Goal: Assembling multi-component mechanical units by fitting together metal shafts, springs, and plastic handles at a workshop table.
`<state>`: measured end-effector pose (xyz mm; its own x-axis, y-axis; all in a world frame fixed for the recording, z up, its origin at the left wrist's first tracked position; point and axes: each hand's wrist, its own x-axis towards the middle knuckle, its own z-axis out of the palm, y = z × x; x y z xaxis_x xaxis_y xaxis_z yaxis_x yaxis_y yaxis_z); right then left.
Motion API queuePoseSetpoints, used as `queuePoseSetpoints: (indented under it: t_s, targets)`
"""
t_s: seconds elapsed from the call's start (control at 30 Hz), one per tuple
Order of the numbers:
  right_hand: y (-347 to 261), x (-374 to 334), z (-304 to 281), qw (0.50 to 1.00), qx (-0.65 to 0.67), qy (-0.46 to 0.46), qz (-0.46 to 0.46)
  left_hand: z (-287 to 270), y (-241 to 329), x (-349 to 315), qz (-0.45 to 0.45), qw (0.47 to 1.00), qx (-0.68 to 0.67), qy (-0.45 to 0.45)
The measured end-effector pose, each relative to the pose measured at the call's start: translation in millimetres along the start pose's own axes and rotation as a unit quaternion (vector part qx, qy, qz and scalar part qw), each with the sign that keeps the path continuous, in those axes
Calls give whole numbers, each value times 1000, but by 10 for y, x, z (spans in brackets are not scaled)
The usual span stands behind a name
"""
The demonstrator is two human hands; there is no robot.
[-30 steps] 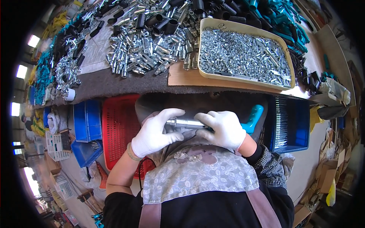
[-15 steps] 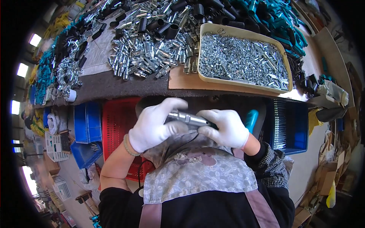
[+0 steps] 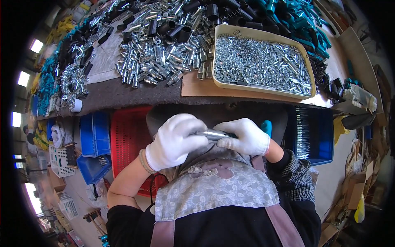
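Below the cream rectangular plastic tray (image 3: 263, 90), which is heaped with small shiny metal parts (image 3: 259, 61), two hands in white knit gloves are closed on one piece of work. That piece, a slim silver metal cylinder (image 3: 214, 134), lies nearly level below the tray's near left part, with its bare middle showing between the hands. The left hand (image 3: 177, 142), below and left of the tray, wraps its curled fingers over the cylinder's left end and hides it. The right hand (image 3: 242, 136), directly below the tray, clasps the other end between thumb and fingers; the two hands are near each other but apart. A rounded teal plastic grip (image 3: 267, 126) shows just past the right hand, below the tray, though the glove hides where it meets the cylinder. Left of the tray lies a broad pile of silver metal fittings (image 3: 158, 59), with short black tubes (image 3: 175, 31) at its far side; beyond the tray's far right corner are heaped teal plastic handles (image 3: 296, 29). Lower than the tray, a red perforated plastic basket (image 3: 123, 127) stands to its left, and a blue plastic bin (image 3: 323, 136) holding thin pale rods (image 3: 302, 136) to its right.
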<state>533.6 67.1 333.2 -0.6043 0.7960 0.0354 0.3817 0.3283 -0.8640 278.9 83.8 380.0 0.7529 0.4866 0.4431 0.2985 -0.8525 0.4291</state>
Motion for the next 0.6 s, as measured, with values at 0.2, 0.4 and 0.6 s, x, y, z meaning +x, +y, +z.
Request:
queuePoseSetpoints:
  t_s: [0.2, 0.4, 0.6]
  targets:
    - [-49, -2, 42, 997, -80, 11, 9, 23, 35, -107, -306, 916, -260, -17]
    - [-72, -4, 21, 997, -79, 17, 18, 52, 48, -81, -184, 980, -77, 16]
    - [-57, -15, 14, 997, -77, 20, 17, 27, 17, -66, 6, 999, 40, 6]
